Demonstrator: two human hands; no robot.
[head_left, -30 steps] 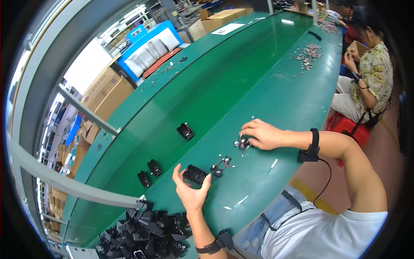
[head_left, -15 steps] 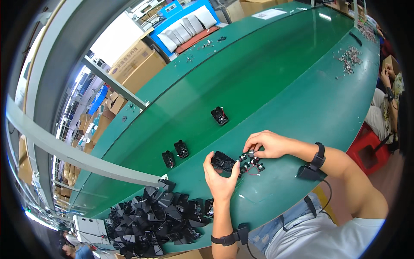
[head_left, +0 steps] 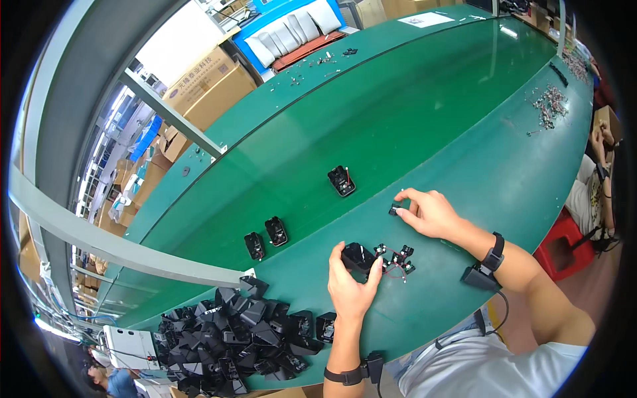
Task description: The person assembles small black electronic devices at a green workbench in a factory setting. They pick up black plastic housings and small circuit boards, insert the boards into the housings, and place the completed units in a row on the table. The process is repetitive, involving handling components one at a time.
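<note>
My left hand (head_left: 354, 286) grips a black plastic housing (head_left: 358, 257) by its sides, low over the bench's near strip. Beside it, to the right, lies a small heap of black parts with red and black wires (head_left: 401, 257). Up and to the right of that heap, my right hand (head_left: 428, 211) pinches a small black part (head_left: 394, 209) between thumb and fingertips; its exact kind is too small to make out. Farther off on the green belt rest three open black housings, one by itself (head_left: 342, 181) and a pair side by side (head_left: 276, 231).
A big pile of black housings (head_left: 229, 338) covers the bench at the lower left. Grey metal posts (head_left: 176, 119) rise at the left. Small parts (head_left: 549, 106) are scattered at the far right, near another person's hands (head_left: 602, 139). A red stool (head_left: 564, 247) stands below the bench edge.
My right hand has left the wired heap, moving up and right with a small black part. The housing in my left hand has turned, and that hand has shifted slightly right and nearer.
</note>
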